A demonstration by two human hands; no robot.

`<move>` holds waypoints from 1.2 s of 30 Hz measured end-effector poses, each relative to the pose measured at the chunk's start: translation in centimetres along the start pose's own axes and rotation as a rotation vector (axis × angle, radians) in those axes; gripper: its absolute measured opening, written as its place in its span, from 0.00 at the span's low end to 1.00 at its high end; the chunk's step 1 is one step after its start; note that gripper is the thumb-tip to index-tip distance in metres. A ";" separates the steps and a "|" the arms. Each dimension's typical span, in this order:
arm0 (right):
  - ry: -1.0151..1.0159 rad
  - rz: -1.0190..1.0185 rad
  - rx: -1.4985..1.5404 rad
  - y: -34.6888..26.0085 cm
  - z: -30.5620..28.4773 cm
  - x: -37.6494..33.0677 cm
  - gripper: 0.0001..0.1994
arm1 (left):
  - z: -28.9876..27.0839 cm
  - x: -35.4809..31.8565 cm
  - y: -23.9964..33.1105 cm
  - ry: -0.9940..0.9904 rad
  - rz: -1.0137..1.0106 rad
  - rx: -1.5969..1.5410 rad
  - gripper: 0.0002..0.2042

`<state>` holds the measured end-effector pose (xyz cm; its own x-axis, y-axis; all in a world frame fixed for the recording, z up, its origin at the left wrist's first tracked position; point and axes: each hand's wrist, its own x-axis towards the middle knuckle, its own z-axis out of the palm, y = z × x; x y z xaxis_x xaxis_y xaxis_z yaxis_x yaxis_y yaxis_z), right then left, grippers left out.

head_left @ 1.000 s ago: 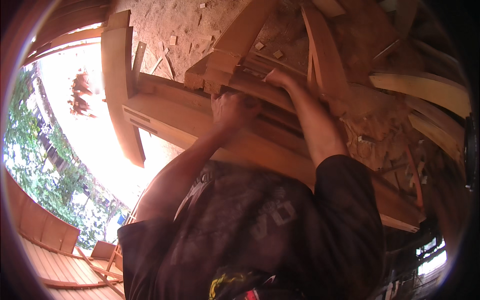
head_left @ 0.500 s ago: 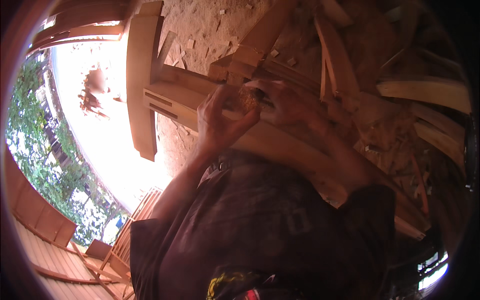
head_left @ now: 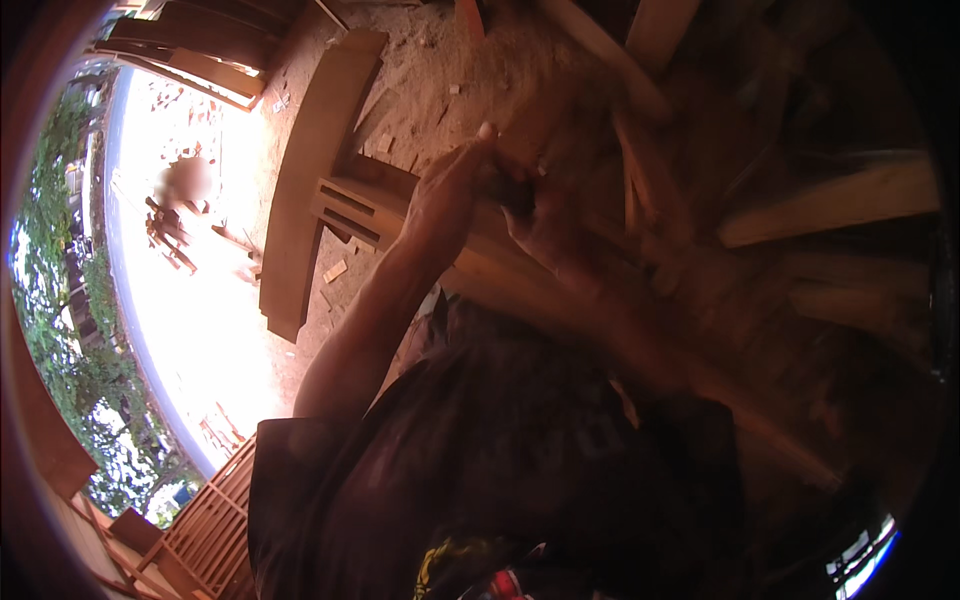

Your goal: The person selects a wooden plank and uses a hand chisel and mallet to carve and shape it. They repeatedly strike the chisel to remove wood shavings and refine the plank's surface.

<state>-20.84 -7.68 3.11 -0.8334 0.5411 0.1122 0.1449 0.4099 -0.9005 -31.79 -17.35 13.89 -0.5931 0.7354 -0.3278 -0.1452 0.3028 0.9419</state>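
Note:
My left hand [head_left: 450,190] reaches forward over a long timber beam, its fingers closed and partly hidden, with one fingertip or thumb pointing up. What it grips does not show clearly. Close beside it, my right hand [head_left: 545,230] is wrapped round a small dark object [head_left: 516,190], blurred and in shadow, of a kind I cannot make out. Under both hands runs the pale wooden beam [head_left: 395,215], with two long slots cut near its left end. That end meets a wide, slightly curved board [head_left: 305,200] lying crosswise.
Small wood offcuts [head_left: 335,270] lie on the sandy ground. Planks [head_left: 830,200] and other timber pieces are piled on the right. A slatted wooden frame [head_left: 208,515] stands at lower left. Out in the bright area at left is a blurred person [head_left: 185,190].
My view has shifted, so the beam and board sit further right. My left hand has turned and stretched forward; the brownish, speckled thing seen between my hands earlier no longer shows.

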 end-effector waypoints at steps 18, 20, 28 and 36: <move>-0.208 -0.110 -0.058 -5.4 -4.0 1.2 0.23 | -3.8 0.2 6.7 -0.287 0.423 0.130 0.19; -0.096 -0.047 0.051 -4.9 -3.5 0.0 0.22 | -2.2 1.3 4.2 -0.206 0.839 0.534 0.15; -0.095 0.143 0.368 -5.2 -5.3 0.3 0.20 | 2.2 -0.2 3.1 0.202 0.988 0.312 0.15; -0.318 0.132 0.858 -8.8 -4.3 -0.5 0.22 | 0.0 -4.2 3.6 0.018 1.115 0.270 0.21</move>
<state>-19.42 -8.35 12.78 -0.9639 0.2655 -0.0194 -0.0899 -0.3934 -0.9150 -29.82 -19.31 18.70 -0.2966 0.6685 0.6820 0.6414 -0.3897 0.6609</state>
